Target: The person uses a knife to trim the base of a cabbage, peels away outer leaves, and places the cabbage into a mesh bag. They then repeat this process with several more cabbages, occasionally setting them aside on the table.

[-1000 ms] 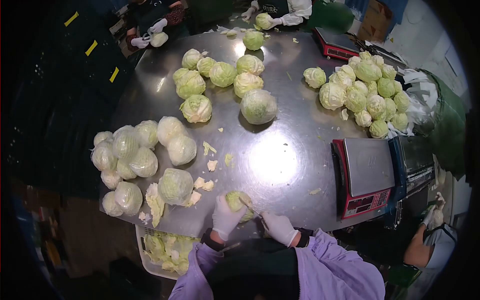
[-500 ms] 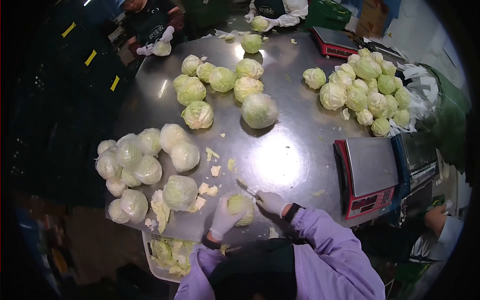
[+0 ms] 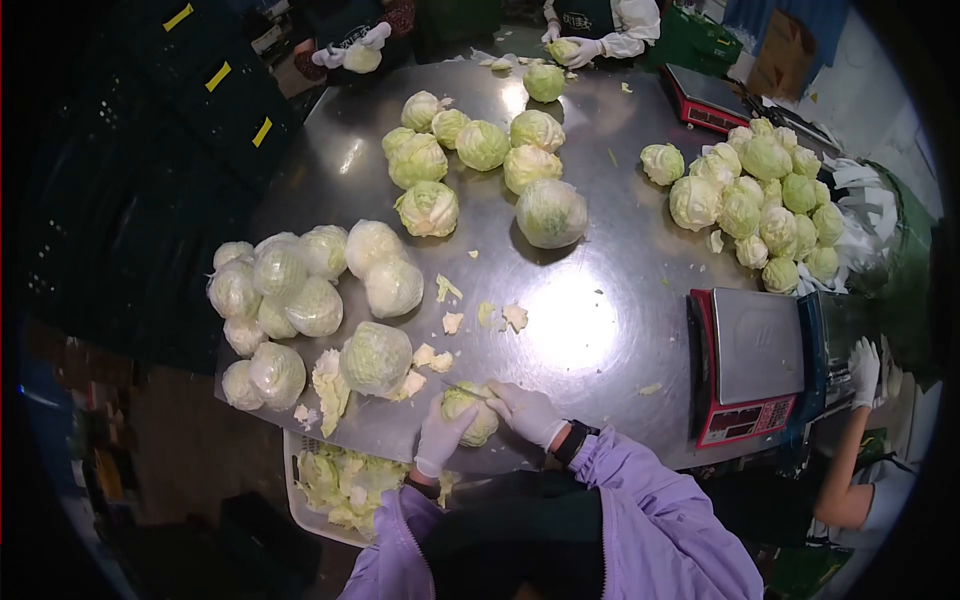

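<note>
My gloved left hand (image 3: 438,436) is wrapped round the left side of a pale green cabbage (image 3: 478,424) at the table's near edge. A knife (image 3: 466,390) is gripped in my gloved right hand (image 3: 526,412), its thin blade lying across the top of that cabbage. Whether the blade has cut in cannot be made out. Just beyond my left hand rests a larger plastic-wrapped cabbage (image 3: 376,360), with torn leaf pieces (image 3: 330,390) beside it.
Wrapped cabbages (image 3: 282,270) cluster at the left, unwrapped ones (image 3: 482,145) further back, and a pile (image 3: 765,190) at the right. A red scale (image 3: 758,350) stands right of me. A basket of leaves (image 3: 300,505) sits below the edge. Co-workers' gloved hands (image 3: 866,372) show right and at the back.
The knife has come from beside the cabbage onto its top. A fresh leaf scrap lies on the table ahead. My view has shifted, and a co-worker's gloved hand has risen at the right.
</note>
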`<action>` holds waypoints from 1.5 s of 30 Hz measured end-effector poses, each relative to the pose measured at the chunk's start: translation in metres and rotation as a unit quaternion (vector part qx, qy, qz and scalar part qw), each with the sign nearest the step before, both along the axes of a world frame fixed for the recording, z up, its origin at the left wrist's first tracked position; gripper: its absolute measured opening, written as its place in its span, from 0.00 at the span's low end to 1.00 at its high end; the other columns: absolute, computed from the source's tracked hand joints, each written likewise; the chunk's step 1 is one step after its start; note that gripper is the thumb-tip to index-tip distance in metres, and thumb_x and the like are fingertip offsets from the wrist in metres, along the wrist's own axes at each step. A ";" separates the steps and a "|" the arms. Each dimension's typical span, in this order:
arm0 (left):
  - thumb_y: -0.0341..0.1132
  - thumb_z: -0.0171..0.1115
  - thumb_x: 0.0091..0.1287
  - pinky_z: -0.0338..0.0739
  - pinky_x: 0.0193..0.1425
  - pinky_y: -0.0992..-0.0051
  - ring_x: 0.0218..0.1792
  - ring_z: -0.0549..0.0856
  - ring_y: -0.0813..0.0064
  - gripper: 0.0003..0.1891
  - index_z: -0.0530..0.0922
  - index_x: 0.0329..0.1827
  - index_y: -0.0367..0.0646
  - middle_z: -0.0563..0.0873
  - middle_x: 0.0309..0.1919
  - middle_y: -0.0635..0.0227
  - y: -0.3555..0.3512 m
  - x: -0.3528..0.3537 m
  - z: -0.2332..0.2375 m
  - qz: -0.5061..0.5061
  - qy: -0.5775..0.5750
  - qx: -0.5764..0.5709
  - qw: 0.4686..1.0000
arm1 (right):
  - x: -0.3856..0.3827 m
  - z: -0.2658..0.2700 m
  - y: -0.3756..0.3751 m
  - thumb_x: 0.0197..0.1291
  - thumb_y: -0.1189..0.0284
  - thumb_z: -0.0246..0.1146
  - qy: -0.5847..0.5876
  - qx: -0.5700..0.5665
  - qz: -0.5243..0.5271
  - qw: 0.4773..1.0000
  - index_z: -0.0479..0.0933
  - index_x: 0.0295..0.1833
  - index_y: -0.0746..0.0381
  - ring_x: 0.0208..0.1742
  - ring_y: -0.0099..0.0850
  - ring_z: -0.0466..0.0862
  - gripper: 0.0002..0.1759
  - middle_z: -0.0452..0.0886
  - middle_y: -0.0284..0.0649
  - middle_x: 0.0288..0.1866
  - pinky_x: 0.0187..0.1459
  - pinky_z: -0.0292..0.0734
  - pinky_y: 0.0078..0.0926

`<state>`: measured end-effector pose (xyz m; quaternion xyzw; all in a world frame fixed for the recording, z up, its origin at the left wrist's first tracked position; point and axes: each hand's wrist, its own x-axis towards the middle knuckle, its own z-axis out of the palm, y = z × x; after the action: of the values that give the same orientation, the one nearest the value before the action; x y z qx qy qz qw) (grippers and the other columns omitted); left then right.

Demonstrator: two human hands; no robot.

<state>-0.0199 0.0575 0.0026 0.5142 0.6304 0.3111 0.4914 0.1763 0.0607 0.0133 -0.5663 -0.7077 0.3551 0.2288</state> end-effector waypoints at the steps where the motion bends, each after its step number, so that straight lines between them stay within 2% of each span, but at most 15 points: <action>1: 0.46 0.72 0.56 0.78 0.54 0.66 0.50 0.84 0.58 0.38 0.67 0.63 0.31 0.82 0.49 0.47 0.001 0.001 0.002 -0.007 0.025 0.006 1.000 | 0.003 -0.008 0.003 0.69 0.57 0.52 -0.009 0.011 0.006 1.000 0.73 0.59 0.55 0.45 0.50 0.82 0.19 0.82 0.48 0.47 0.45 0.78 0.42; 5: 0.48 0.73 0.55 0.77 0.56 0.65 0.53 0.82 0.56 0.40 0.66 0.64 0.31 0.81 0.52 0.46 -0.001 0.001 -0.005 -0.034 0.047 -0.004 0.998 | 0.020 -0.018 0.014 0.69 0.56 0.51 -0.012 0.053 0.032 0.998 0.79 0.50 0.52 0.38 0.48 0.83 0.16 0.83 0.45 0.35 0.40 0.79 0.40; 8: 0.50 0.73 0.53 0.75 0.59 0.65 0.57 0.80 0.55 0.43 0.65 0.65 0.32 0.78 0.56 0.45 -0.009 0.005 -0.006 -0.149 0.182 0.173 0.956 | 0.034 -0.035 0.021 0.70 0.57 0.52 -0.001 -0.006 0.011 1.000 0.78 0.53 0.54 0.43 0.46 0.83 0.17 0.84 0.46 0.41 0.44 0.78 0.37; 11: 0.42 0.73 0.56 0.73 0.61 0.68 0.58 0.78 0.60 0.38 0.64 0.66 0.34 0.76 0.57 0.48 -0.006 -0.011 -0.012 -0.101 0.049 0.050 0.992 | 0.026 -0.023 0.012 0.70 0.58 0.53 0.086 -0.026 -0.022 0.996 0.75 0.60 0.56 0.46 0.46 0.83 0.19 0.83 0.48 0.44 0.46 0.78 0.34; 12: 0.37 0.72 0.58 0.74 0.60 0.71 0.56 0.78 0.67 0.36 0.64 0.66 0.35 0.78 0.55 0.54 -0.005 -0.016 -0.026 -0.069 -0.077 0.014 0.995 | 0.018 -0.012 0.003 0.70 0.58 0.53 0.104 0.013 -0.020 0.994 0.76 0.58 0.57 0.46 0.48 0.83 0.19 0.83 0.49 0.45 0.47 0.78 0.37; 15: 0.36 0.72 0.58 0.74 0.59 0.73 0.54 0.78 0.72 0.35 0.64 0.66 0.35 0.78 0.53 0.57 0.002 -0.023 -0.018 -0.123 -0.103 -0.054 0.986 | 0.005 -0.004 -0.008 0.70 0.57 0.52 0.056 0.042 0.016 0.997 0.75 0.59 0.57 0.44 0.50 0.82 0.20 0.83 0.50 0.46 0.45 0.78 0.40; 18: 0.36 0.72 0.58 0.74 0.58 0.74 0.52 0.79 0.72 0.34 0.65 0.65 0.35 0.79 0.51 0.59 0.000 -0.011 0.005 -0.104 -0.138 -0.008 0.985 | 0.008 -0.032 0.004 0.69 0.57 0.53 -0.009 -0.017 0.040 0.999 0.72 0.62 0.57 0.42 0.50 0.83 0.22 0.82 0.50 0.44 0.44 0.78 0.41; 21: 0.37 0.72 0.58 0.75 0.57 0.74 0.51 0.79 0.73 0.34 0.65 0.65 0.34 0.80 0.50 0.60 -0.001 -0.011 0.003 -0.065 -0.147 -0.018 0.987 | 0.003 -0.009 -0.012 0.69 0.57 0.53 0.083 0.111 -0.015 0.990 0.75 0.56 0.57 0.42 0.49 0.82 0.19 0.82 0.48 0.44 0.43 0.78 0.41; 29: 0.37 0.71 0.58 0.74 0.59 0.73 0.54 0.78 0.72 0.34 0.66 0.65 0.34 0.79 0.54 0.58 0.002 -0.005 0.009 -0.088 -0.064 -0.020 0.994 | 0.008 -0.025 0.003 0.69 0.55 0.52 0.009 0.059 0.004 0.998 0.78 0.50 0.56 0.42 0.48 0.82 0.18 0.83 0.49 0.40 0.43 0.77 0.41; 32: 0.37 0.72 0.57 0.74 0.59 0.73 0.54 0.79 0.71 0.35 0.65 0.65 0.33 0.79 0.53 0.58 0.000 -0.009 -0.005 -0.092 -0.064 0.006 0.994 | 0.016 -0.050 0.013 0.69 0.55 0.52 0.045 -0.087 -0.029 0.995 0.77 0.54 0.56 0.43 0.49 0.82 0.19 0.83 0.51 0.42 0.44 0.78 0.39; 35: 0.37 0.72 0.58 0.73 0.61 0.74 0.55 0.78 0.71 0.34 0.66 0.65 0.34 0.79 0.54 0.59 -0.002 -0.015 -0.011 -0.085 -0.091 0.015 0.992 | 0.011 -0.033 -0.002 0.70 0.55 0.52 0.108 0.072 -0.072 0.989 0.76 0.57 0.58 0.44 0.49 0.82 0.21 0.83 0.51 0.45 0.45 0.78 0.39; 37: 0.35 0.70 0.59 0.74 0.60 0.74 0.53 0.79 0.72 0.31 0.67 0.63 0.34 0.79 0.53 0.60 0.000 -0.013 0.001 -0.067 -0.131 -0.038 0.988 | 0.005 -0.001 -0.009 0.70 0.56 0.52 0.120 0.064 -0.037 0.990 0.75 0.58 0.60 0.44 0.50 0.83 0.22 0.83 0.51 0.47 0.44 0.78 0.40; 39: 0.34 0.70 0.60 0.74 0.59 0.74 0.52 0.79 0.72 0.29 0.67 0.62 0.34 0.79 0.52 0.61 0.002 -0.007 0.014 -0.087 -0.143 -0.064 0.984 | 0.001 0.011 -0.008 0.69 0.57 0.52 -0.015 0.004 0.017 1.000 0.75 0.58 0.59 0.43 0.50 0.83 0.21 0.83 0.51 0.46 0.45 0.78 0.41; 41: 0.33 0.70 0.60 0.74 0.59 0.73 0.53 0.78 0.73 0.31 0.66 0.64 0.34 0.79 0.52 0.61 0.004 -0.001 0.020 -0.064 -0.174 -0.057 0.981 | 0.004 -0.012 0.003 0.69 0.56 0.52 0.017 0.055 0.000 0.998 0.76 0.55 0.57 0.42 0.49 0.83 0.19 0.83 0.49 0.45 0.44 0.78 0.40; 45: 0.32 0.70 0.59 0.72 0.62 0.72 0.56 0.77 0.70 0.36 0.62 0.68 0.34 0.77 0.56 0.58 0.004 -0.010 0.004 -0.107 -0.088 -0.011 0.990 | 0.012 -0.036 0.030 0.68 0.54 0.52 0.079 -0.029 -0.017 0.996 0.78 0.49 0.55 0.41 0.47 0.83 0.18 0.84 0.45 0.42 0.43 0.77 0.40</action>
<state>-0.0302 0.0615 0.0069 0.5437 0.5292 0.2939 0.5814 0.1886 0.0903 -0.0226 -0.5550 -0.6668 0.4153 0.2737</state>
